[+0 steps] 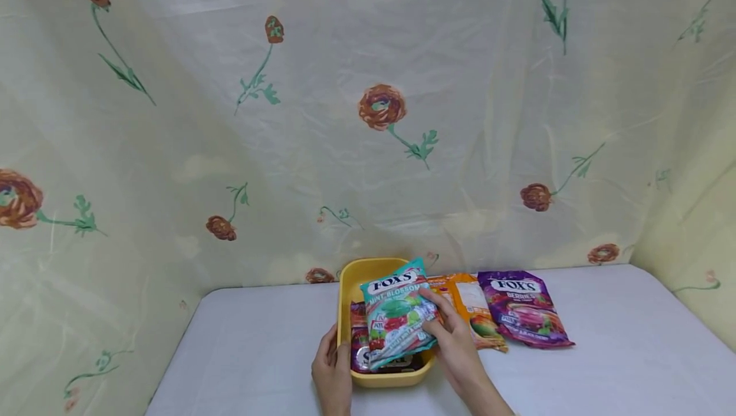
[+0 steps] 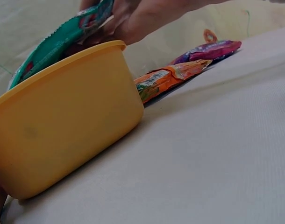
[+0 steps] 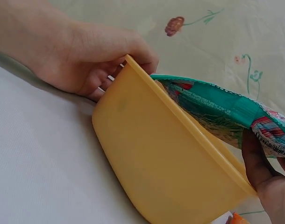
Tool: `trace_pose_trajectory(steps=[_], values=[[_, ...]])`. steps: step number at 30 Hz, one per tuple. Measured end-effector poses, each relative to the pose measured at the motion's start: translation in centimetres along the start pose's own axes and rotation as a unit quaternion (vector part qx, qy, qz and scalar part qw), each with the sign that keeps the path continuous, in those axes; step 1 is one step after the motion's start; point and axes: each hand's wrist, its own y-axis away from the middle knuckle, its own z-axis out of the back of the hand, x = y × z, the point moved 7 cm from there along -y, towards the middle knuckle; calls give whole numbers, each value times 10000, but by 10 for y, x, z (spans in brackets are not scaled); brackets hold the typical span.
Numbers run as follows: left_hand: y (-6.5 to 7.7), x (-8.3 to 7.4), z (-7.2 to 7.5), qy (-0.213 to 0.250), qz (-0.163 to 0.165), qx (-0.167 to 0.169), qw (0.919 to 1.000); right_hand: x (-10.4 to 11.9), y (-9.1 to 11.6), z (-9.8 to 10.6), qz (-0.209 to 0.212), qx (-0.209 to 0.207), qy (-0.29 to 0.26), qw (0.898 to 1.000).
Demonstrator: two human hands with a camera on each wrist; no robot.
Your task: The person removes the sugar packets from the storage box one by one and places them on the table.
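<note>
A yellow plastic tub (image 1: 368, 269) stands on the white table. My left hand (image 1: 333, 371) grips its left wall, thumb over the rim and fingers outside, as the right wrist view also shows of the left hand (image 3: 86, 58). My right hand (image 1: 457, 342) holds a teal Fox's Mint Blossom candy bag (image 1: 397, 314) by its right side, thumb and fingers pinching it. The bag lies tilted over the tub's opening, its teal back (image 3: 217, 105) sloping past the rim. Beneath it, partly hidden, a purple candy bag (image 1: 359, 339) and a dark candy bag (image 1: 409, 366) lie inside the tub.
Right of the tub, an orange candy bag (image 1: 471, 304) lies on the table, its left part hidden behind the tub and the held bag. A purple Fox's Berries bag (image 1: 523, 307) lies beside it. A flowered curtain (image 1: 460, 115) hangs behind the table (image 1: 247, 346).
</note>
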Motion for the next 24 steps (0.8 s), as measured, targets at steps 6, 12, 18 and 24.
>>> trace_pose_trajectory(steps=[6, 12, 18, 24], values=[[-1, 0, 0, 32, 3, 10, 10000, -1, 4, 4, 5, 41, -19, 10000], [0, 0, 0, 88, -91, 37, 9999, -2, 9, 8, -91, -18, -49, 9999], [1, -2, 1, 79, -153, 34, 9998, -3, 14, 12, -119, -54, -108, 9999], [0, -1, 0, 43, -110, 27, 9999, -3, 17, 16, -75, -93, -115, 9999]])
